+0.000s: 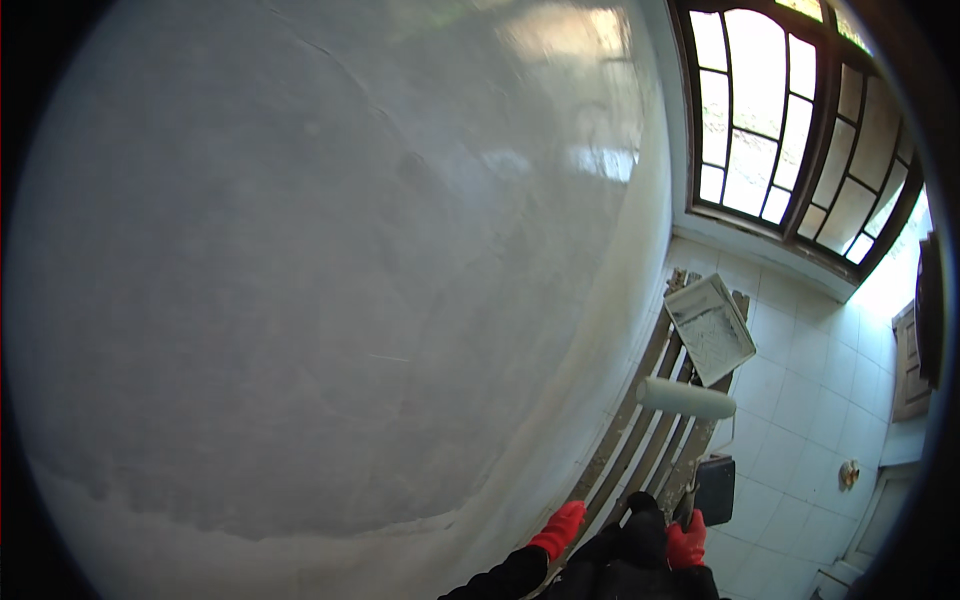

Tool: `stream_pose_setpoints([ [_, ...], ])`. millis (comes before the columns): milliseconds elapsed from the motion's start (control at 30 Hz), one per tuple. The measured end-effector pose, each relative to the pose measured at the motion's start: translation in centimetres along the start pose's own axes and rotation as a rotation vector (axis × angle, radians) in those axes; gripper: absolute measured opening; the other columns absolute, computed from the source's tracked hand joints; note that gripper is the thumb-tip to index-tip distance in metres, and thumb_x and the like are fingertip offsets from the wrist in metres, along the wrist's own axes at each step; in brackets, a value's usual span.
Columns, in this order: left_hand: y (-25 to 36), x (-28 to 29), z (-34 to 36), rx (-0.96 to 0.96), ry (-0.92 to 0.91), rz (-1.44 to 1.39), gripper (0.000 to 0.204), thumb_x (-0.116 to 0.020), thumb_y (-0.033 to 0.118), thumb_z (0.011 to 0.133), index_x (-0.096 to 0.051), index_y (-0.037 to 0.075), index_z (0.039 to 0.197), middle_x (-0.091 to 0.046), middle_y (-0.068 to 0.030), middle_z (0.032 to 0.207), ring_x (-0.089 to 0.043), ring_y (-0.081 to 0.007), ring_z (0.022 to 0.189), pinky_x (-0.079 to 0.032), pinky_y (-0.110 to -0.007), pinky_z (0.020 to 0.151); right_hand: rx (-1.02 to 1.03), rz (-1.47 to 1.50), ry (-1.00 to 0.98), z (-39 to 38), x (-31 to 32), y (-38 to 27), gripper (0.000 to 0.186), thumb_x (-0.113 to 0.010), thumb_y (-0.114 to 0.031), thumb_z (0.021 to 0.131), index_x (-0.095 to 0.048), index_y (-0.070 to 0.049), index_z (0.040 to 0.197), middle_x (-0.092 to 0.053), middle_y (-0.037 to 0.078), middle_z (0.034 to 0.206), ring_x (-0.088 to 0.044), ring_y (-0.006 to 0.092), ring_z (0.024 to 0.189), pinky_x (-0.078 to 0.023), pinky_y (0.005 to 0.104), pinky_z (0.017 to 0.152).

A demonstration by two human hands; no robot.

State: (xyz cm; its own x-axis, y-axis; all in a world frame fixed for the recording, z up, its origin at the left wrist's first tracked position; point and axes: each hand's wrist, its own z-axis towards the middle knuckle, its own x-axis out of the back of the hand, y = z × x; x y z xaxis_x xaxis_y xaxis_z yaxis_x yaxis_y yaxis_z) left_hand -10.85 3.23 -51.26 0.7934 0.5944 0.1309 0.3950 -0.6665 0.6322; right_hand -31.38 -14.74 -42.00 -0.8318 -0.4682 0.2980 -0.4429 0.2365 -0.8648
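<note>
My right hand (687,543), in a red glove, is closed round the dark handle of a paint roller (686,398). The roller's pale, fat sleeve lies crosswise in view above the slatted wooden bench (632,441). My left hand (560,530), also red-gloved, is beside the bench at the foot of the wall and holds nothing that I can see. Its fingers look stretched out, though they blur together. At the bench's far end rests a paint tray (711,328), pale and smeared inside. A dark, flat rectangular thing (715,490) shows beside the roller handle.
A large grey-white wall (330,260) fills the left, with a darker area ending in an uneven edge low down. Barred windows (757,110) stand at the far right. On the white tiled floor (780,400) lies a small brownish object (849,474). Wooden doors (910,362) border the right.
</note>
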Motion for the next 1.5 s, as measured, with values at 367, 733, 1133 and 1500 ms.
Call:
stream_pose_setpoints([
  [367, -11.9, 0.9, 17.2, -0.202, 0.21, 0.525, 0.045, -0.049, 0.04, 0.088, -0.053, 0.009, 0.12, -0.055, -0.0151, 0.12, -0.048, -0.0285, 0.117, -0.036, -0.037, 0.1, -0.109, 0.233, 0.225, 16.0, -9.3, 20.7, 0.052, -0.059, -0.012, 0.076, -0.042, -0.006, 0.125, -0.051, 0.004, 0.062, -0.046, 0.0135, 0.043, -0.036, 0.0307, 0.037],
  [733, -26.1, 3.0, 24.7, -0.296, 0.525, 0.706, 0.061, -0.061, 0.046, 0.079, -0.049, 0.001, 0.119, -0.054, -0.0197, 0.116, -0.048, -0.0358, 0.111, -0.039, -0.042, 0.094, 0.075, 0.317, 0.194, 23.5, -7.8, 19.4, 0.01, -0.056, -0.011, 0.081, -0.049, -0.005, 0.086, -0.047, 0.001, 0.057, -0.045, 0.0097, 0.041, -0.036, 0.0277, 0.035],
  [1133, -33.3, 1.8, 27.0, -0.177, 0.432, 0.606, 0.059, -0.061, 0.05, 0.078, -0.054, 0.003, 0.112, -0.058, -0.0192, 0.107, -0.053, -0.0367, 0.104, -0.042, -0.043, 0.087, 0.286, 0.392, 0.399, 22.3, -1.6, 19.3, 0.007, -0.054, -0.009, 0.084, -0.047, -0.006, 0.084, -0.047, 0.0, 0.061, -0.042, 0.0075, 0.043, -0.037, 0.024, 0.037],
  [1500, -32.4, 1.3, 26.4, -0.144, 0.401, 0.604, 0.057, -0.06, 0.052, 0.077, -0.056, 0.004, 0.107, -0.06, -0.0189, 0.102, -0.055, -0.0374, 0.098, -0.044, -0.044, 0.082, 0.392, 0.21, 0.529, 13.6, 2.9, 16.9, 0.01, -0.052, -0.006, 0.085, -0.047, -0.004, 0.093, -0.051, 0.001, 0.067, -0.043, 0.0047, 0.045, -0.038, 0.0215, 0.037],
])
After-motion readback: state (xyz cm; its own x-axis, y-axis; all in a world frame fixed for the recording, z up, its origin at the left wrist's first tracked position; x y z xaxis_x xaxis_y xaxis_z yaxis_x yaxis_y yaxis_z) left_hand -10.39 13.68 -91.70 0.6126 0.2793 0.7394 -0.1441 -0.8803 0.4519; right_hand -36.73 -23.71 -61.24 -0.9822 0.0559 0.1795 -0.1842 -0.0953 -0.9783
